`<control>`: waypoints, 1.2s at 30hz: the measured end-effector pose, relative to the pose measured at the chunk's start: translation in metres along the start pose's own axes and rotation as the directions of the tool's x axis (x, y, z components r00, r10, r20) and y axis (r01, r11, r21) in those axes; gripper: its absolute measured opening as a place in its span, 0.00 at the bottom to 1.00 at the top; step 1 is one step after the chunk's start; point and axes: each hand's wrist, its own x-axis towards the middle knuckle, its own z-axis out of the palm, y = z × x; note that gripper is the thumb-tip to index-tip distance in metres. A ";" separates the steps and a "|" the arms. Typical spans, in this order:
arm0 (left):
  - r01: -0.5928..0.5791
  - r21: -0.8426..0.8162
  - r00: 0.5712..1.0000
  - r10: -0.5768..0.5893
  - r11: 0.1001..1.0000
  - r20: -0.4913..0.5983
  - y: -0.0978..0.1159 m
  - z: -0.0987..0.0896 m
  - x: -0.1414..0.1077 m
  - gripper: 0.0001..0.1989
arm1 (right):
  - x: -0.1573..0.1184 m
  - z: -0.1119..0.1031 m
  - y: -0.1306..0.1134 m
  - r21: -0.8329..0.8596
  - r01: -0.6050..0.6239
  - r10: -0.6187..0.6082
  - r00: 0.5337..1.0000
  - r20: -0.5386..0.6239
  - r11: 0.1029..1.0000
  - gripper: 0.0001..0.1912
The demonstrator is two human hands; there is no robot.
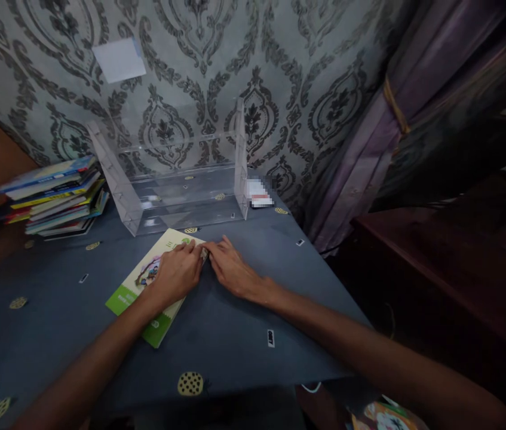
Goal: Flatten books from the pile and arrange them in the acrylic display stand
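Note:
A green and cream book [165, 313] with a picture on its cover lies closed and slanted on the blue-grey tablecloth [235, 370]. Across its upper part rests my left hand [180, 270], fingers bent and close together, pressing on the cover. My right hand [233, 272] touches the book's upper right corner with thumb and fingertips, which meet the left fingertips there. Just beyond the book stands a clear plastic rack [129, 203] with nothing on its shelves.
A stack of books [62, 194] sits at the back left. Behind the rack's right side is a small white item [259, 194], partly blurred. A patterned wall rises behind. To the right are a purple curtain [351, 161] and a dark red surface [450, 280].

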 end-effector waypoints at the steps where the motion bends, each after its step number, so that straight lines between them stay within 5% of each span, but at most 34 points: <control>1: 0.015 0.000 1.000 -0.015 1.000 0.018 0.001 -0.002 0.001 0.17 | 0.002 0.002 0.003 0.007 0.006 -0.005 1.000 -0.001 1.000 0.17; 11: 0.080 -0.154 0.994 -0.068 0.985 0.081 -0.019 -0.005 0.007 0.21 | 0.037 0.009 0.034 0.029 0.064 -0.064 0.998 0.022 0.998 0.15; 16: -0.057 -0.455 0.985 0.124 0.889 0.119 -0.052 0.004 -0.006 0.28 | 0.050 0.011 0.040 0.067 0.056 -0.060 0.997 0.057 0.996 0.13; 19: -0.159 -0.526 0.940 0.291 0.836 0.178 -0.064 0.005 -0.030 0.38 | 0.050 0.013 0.041 0.070 0.057 -0.060 0.997 0.047 0.996 0.14; 22: -0.266 -0.466 0.905 0.386 0.844 0.181 -0.067 0.005 -0.059 0.45 | 0.048 0.015 0.043 0.059 0.064 -0.066 0.997 0.028 0.996 0.15; 26: -0.371 -0.360 0.901 0.426 0.856 0.083 -0.063 0.004 -0.085 0.41 | 0.047 0.015 0.044 0.049 0.071 -0.072 0.997 0.035 0.996 0.16; 36: -0.403 -0.143 0.913 0.385 0.904 -0.138 -0.027 0.020 -0.090 0.24 | 0.038 0.013 0.045 0.125 0.073 -0.073 0.997 -0.007 0.989 0.19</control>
